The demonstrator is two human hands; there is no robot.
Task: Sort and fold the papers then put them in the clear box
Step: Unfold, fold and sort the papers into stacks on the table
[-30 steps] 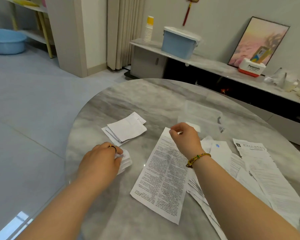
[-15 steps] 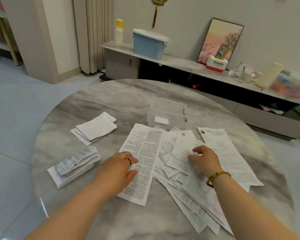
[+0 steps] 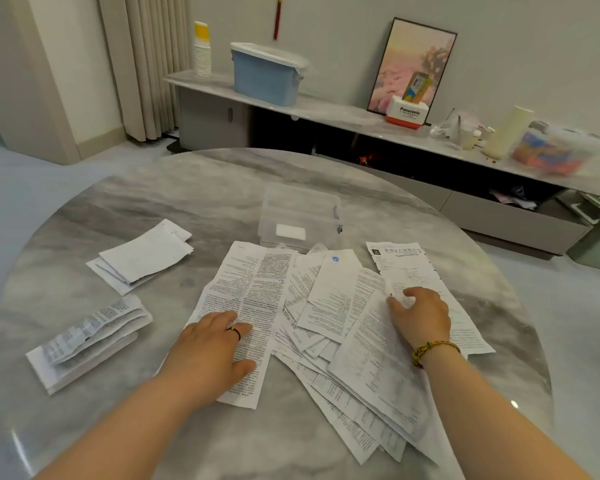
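Both forearms reached in from the near edge of a round marble-look table (image 3: 125, 202), where the left hand (image 3: 215, 351), wearing 1 dark ring, lay flat with fingers spread and relaxed on a printed sheet (image 3: 253, 292), holding nothing. The right hand (image 3: 421, 317), a braided bracelet (image 3: 433, 349) at its wrist, sat with fingers curled on the upper edge of a long sheet (image 3: 371, 351), a corner of it raised and pinched between thumb and fingers. That sheet topped a loose pile (image 3: 329, 306) of unfolded, overlapping papers fanned out between the 2 hands and down toward the table's near rim. To the left, well apart from the pile, lay 2 folded stacks: a thick printed bundle (image 3: 87, 344) nearer the person and a flatter white stack (image 3: 142, 258) beyond it. Just behind the pile stood the clear box (image 3: 300, 209), lidless, with 1 small white folded paper (image 3: 290, 232) inside. Farther back, a low sideboard (image 3: 343, 116) along the wall carried a stack of cups (image 3: 201, 53), a blue bin (image 3: 265, 77) and a framed picture (image 3: 413, 60).
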